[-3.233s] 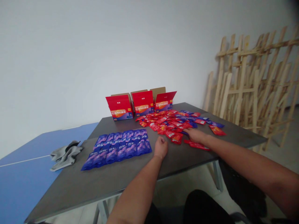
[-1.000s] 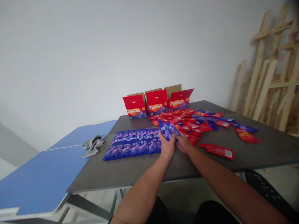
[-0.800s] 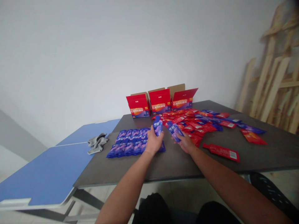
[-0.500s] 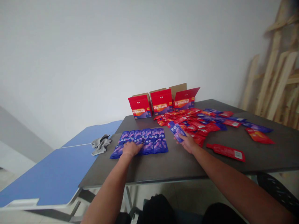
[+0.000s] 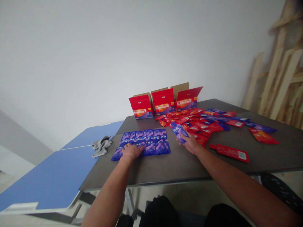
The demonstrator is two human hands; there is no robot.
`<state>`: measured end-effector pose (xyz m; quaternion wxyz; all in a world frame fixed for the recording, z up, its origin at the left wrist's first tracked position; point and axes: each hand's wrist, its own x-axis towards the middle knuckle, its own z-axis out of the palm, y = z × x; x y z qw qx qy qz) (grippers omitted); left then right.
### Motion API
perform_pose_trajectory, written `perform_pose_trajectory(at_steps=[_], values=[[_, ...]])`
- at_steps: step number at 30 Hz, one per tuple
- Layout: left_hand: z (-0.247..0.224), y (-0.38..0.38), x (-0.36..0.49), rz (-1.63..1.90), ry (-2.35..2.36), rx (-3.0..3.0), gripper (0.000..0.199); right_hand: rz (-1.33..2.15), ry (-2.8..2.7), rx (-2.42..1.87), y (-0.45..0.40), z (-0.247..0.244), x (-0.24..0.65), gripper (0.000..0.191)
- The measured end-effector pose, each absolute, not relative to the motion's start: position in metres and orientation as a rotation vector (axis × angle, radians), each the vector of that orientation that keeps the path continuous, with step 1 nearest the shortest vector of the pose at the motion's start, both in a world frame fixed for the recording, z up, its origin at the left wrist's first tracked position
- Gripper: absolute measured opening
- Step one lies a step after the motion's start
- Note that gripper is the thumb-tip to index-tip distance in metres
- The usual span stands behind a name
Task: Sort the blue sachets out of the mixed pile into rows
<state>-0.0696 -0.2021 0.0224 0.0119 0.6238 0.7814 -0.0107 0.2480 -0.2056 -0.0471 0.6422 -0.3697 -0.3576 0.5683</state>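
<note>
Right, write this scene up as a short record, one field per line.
Left hand: on the rows of blue pouches; the left hand hides some of them
Right hand: the right hand holds a single blue pouch, raised
Pile: mixed red and blue pouches, right of the rows
Apart from pile: red pouch, lying flat near the front edge
Behind: three red boxes, flaps up, contents not visible
Far left: crumpled grey cloth

Desk (image 5: 189, 167): boxes (image 5: 163, 105) in a row along back. Pouch rows (image 5: 151, 145) left of centre, before boxes. Pouch heap (image 5: 191, 121) right of rows. Lone pouch (image 5: 230, 152) before heap, toward right. Cloth (image 5: 101, 145) at left edge.
</note>
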Motion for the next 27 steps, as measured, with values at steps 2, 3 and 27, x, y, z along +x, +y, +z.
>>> perform_pose_trajectory(at_steps=[2,3,27], values=[[0.029,-0.203,-0.069,-0.016,2.477,1.952,0.078,1.293,-0.826,-0.853,-0.206,-0.047,0.248,0.036],[0.033,-0.203,-0.067,0.012,2.497,1.974,0.075,1.29,-0.84,-0.856,-0.206,-0.046,0.247,0.036],[0.015,-0.215,0.076,0.351,1.14,3.174,0.064,1.103,-1.05,-1.043,-0.206,-0.055,0.245,0.045]])
